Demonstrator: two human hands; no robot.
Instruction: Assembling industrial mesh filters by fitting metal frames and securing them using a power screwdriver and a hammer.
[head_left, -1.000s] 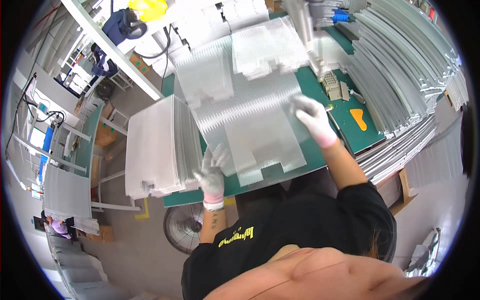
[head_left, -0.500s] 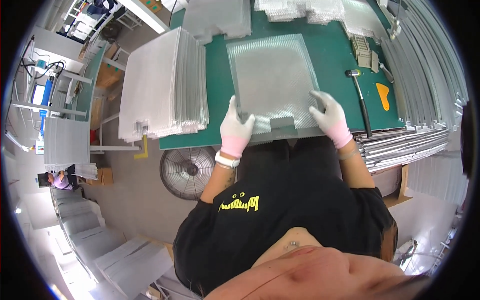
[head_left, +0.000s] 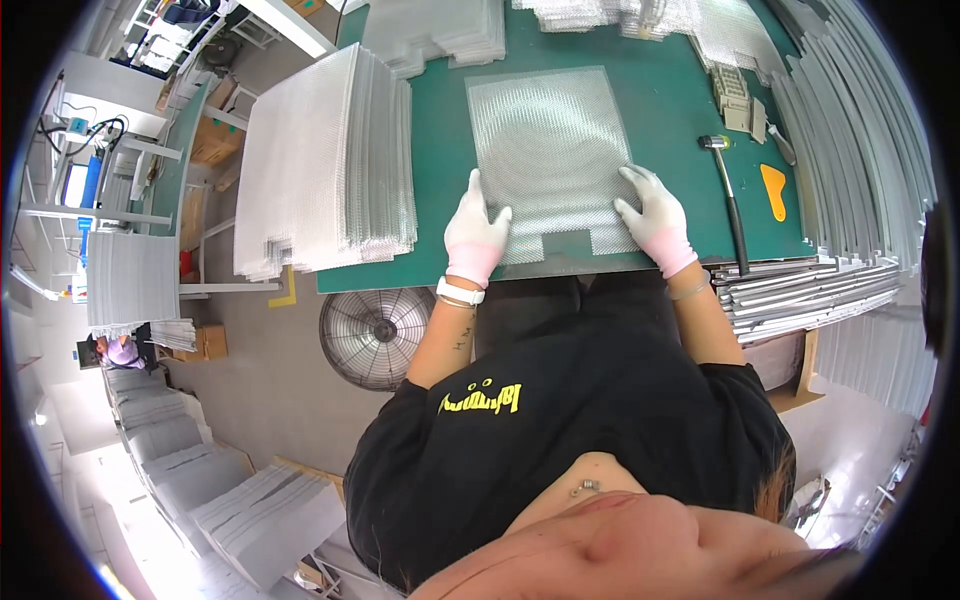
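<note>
A silvery, see-through mesh sheet (head_left: 550, 150) with a rectangular notch in its near edge lies on the green tabletop in front of me. Both my hands wear white gloves with pink cuffs. My left hand (head_left: 477, 228) holds the sheet's near left side, fingers along the edge and thumb toward the mesh. Opposite it, my right hand (head_left: 655, 215) grips the near right side, its thumb and forefinger at the edge. Whether the sheet is a single layer or several, I cannot tell.
Left stands a thick stack of mesh sheets (head_left: 300, 160); more sheets (head_left: 435, 30) lie at the back. On the right are a hammer (head_left: 730, 200), an orange scraper (head_left: 773, 192) and grey metal strips (head_left: 845, 150). A floor fan (head_left: 380, 340) stands below the table's left front.
The sheet's left edge has shifted slightly right, and the light on its mesh has changed. My left hand has moved a little right with it; my right hand stays at the right edge.
</note>
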